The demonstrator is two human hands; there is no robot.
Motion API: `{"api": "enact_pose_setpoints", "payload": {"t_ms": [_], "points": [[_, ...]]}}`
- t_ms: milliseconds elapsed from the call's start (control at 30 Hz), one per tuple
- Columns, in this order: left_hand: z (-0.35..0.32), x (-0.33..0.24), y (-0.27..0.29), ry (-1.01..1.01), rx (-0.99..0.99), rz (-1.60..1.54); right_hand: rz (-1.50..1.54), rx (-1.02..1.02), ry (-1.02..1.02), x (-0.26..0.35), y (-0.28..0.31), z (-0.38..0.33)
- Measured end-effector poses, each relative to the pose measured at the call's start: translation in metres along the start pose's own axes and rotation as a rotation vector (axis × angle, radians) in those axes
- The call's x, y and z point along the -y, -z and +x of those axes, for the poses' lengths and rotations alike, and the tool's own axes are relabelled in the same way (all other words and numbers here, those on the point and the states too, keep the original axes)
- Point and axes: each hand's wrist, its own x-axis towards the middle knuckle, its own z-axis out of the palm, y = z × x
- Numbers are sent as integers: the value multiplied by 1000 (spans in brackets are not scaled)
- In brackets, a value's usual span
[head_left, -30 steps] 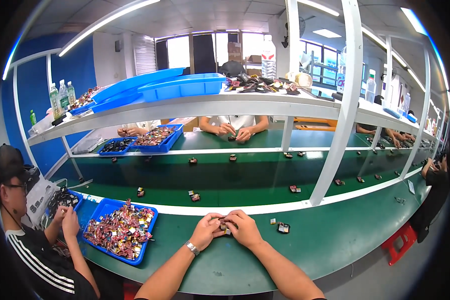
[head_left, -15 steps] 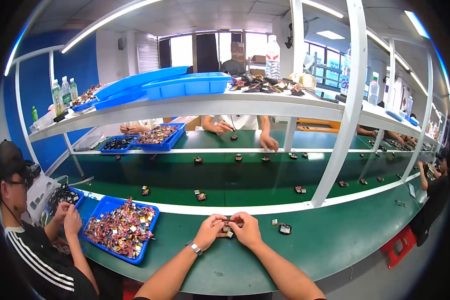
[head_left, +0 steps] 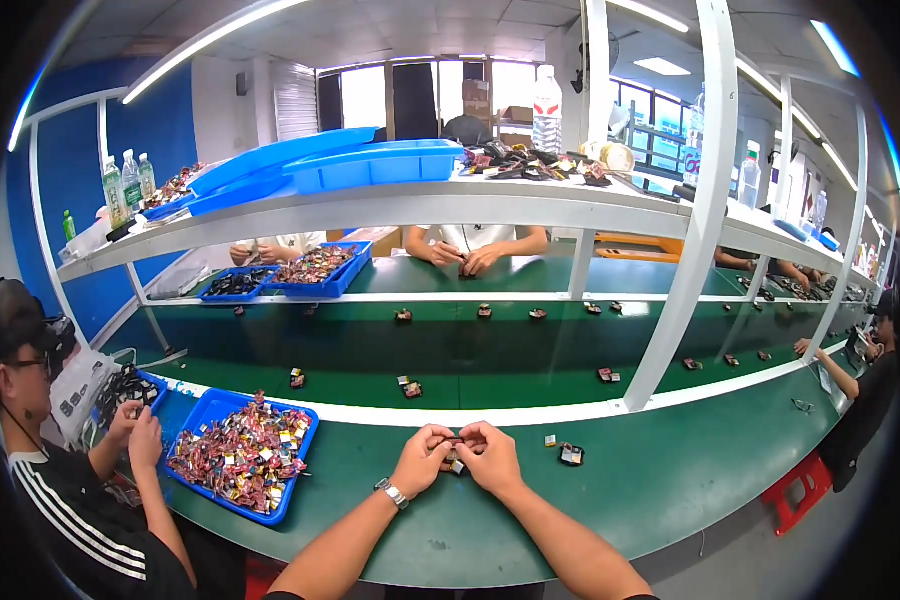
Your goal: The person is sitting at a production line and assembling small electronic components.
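Note:
My left hand [head_left: 426, 462], with a metal watch on its wrist, and my right hand [head_left: 490, 460] meet over the near green tabletop. Between their fingertips they grip a small black part with a white-and-yellow tab [head_left: 457, 466]; my fingers cover most of it. Both hands are closed, thumbs pressed toward the part. Just right of my right hand lies a similar black piece with a pale label [head_left: 570, 454], and beside it a small white-and-yellow block [head_left: 550, 440].
A blue tray [head_left: 310, 452] heaped with small reddish parts stands at my left, near a co-worker [head_left: 70, 450]. Past a white rail [head_left: 370, 413], a green conveyor belt [head_left: 510, 365] carries scattered pieces. A white post [head_left: 685, 230] rises right of centre, supporting a shelf [head_left: 390, 208].
Pieces on the belt have shifted slightly right. The co-worker opposite has brought both hands together, and the person at far right has stretched out an arm. My hands stay nearly still.

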Motion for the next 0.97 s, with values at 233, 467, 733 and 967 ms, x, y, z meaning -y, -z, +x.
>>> {"api": "enact_pose_setpoints", "payload": {"t_ms": [233,467,733,967], "points": [[2,8,-1,-71,-1,36,13,1,-29,4,1,0],[3,7,1,-67,39,-27,45,15,-34,6,5,0],[1,6,-1,-127,12,41,29,34,-28,10,5,-1],[4,2,1,-178,-200,54,-22,-149,-163,-39,18,74]]}}
